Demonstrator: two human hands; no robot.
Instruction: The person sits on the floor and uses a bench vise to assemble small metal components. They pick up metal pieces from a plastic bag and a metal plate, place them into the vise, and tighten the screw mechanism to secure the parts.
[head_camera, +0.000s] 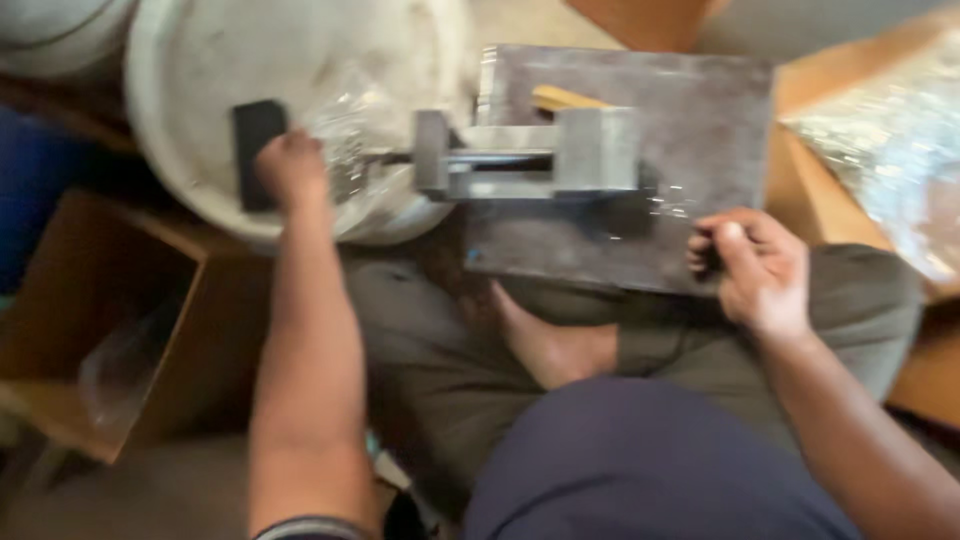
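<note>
While our left hand (290, 165) closes on a black handle (256, 150) over a white bucket (200, 70), our right hand (755, 265) is clenched around something small and dark; a metal vise (530, 152) on a grey plate (700, 130) sits between them.

Left arm stretching forward, left hand (291, 166) curling its fingers closed, right arm bending inward, right hand (755, 268) pinching in a loose fist, bare foot (550, 345) resting between crossed legs
</note>
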